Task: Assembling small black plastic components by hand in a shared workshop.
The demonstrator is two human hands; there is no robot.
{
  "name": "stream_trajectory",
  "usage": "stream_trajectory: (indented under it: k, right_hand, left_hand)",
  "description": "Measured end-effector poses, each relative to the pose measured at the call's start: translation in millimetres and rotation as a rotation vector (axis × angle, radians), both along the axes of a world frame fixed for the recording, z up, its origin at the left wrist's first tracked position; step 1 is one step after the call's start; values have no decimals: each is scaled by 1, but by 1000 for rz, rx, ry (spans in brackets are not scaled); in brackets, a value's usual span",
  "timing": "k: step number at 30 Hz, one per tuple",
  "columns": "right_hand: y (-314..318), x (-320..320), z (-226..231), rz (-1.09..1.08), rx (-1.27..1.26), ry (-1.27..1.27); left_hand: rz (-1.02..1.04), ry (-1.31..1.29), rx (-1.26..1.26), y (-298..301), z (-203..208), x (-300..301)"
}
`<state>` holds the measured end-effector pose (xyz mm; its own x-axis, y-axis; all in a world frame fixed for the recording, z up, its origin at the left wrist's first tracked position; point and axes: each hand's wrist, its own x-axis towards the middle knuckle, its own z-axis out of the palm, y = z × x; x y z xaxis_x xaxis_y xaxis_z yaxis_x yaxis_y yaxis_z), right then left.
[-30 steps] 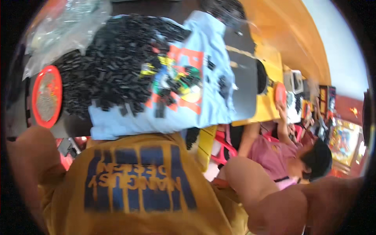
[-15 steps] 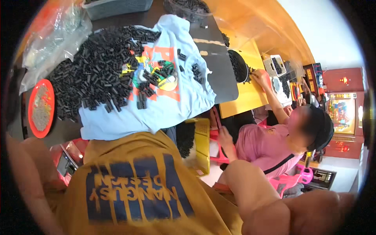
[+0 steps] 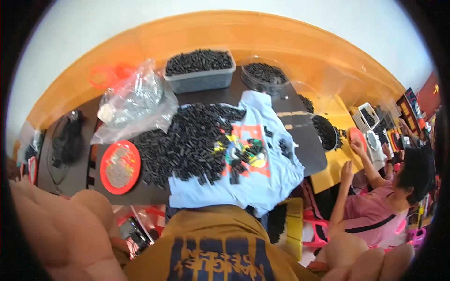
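Pieces: small black pieces (image 3: 187, 140), heaped ahead of you, partly on the cloth (image 3: 276, 180) and spilling off its left side onto the dark table (image 3: 311, 154); a few lie singly over the cloth's coloured print.
Left fingers: your left hand is out of view; wide, narrow or holding, you cannot tell. Only your bent left arm (image 3: 61, 229) shows, lower left, nearer you than the heap and apart from it.
Right fingers: your right hand is out of view too, state cannot be told. Your right arm (image 3: 342, 250), bent, is at lower right, well apart from the heap.
Cloth: light blue, creased, its near edge meeting your brown shirt (image 3: 206, 222).
Plate: red plate (image 3: 136, 164) just left of the heap, holding small grey bits (image 3: 119, 174) with some orange.
Bag: clear bag (image 3: 136, 103) behind the plate, rumpled.
Tubs: rectangular tub (image 3: 201, 83) beyond the heap, filled with black pieces; round tub (image 3: 262, 88) to its right, likewise.
Crate: yellow crate (image 3: 295, 225) below the table edge, right of you.
Co-worker: person in pink (image 3: 375, 206) at the yellow table (image 3: 328, 179), right, both forearms over it.
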<state>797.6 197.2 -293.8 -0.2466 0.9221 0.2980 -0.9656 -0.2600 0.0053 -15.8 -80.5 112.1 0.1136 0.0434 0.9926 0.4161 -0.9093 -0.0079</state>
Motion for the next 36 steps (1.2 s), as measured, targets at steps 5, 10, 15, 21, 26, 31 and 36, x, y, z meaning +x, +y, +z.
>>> stream_trajectory:
  k: [5,10,15,21,26,31,36]
  right_hand:
    - [10,-70,-1,173,-14,261]
    - [46,-70,26,185,-191,706]
    - [45,-60,25,224,-298,1069]
    - [6,-93,83,239,-666,1576]
    - [-118,-187,156,612,-821,1579]
    - [-573,9,-37,882,-842,1577]
    - [-731,145,72,1179,-1310,1232]
  left_hand:
    - [127,135,-2,-4,24,2]
    - [152,242,-75,-19,48,-3]
    - [194,271,-64,-13,52,0]
    - [155,312,-73,-11,66,4]
    - [81,304,-24,15,68,7]
    - [-61,335,49,43,81,40]
    - [36,76,25,47,28,-70]
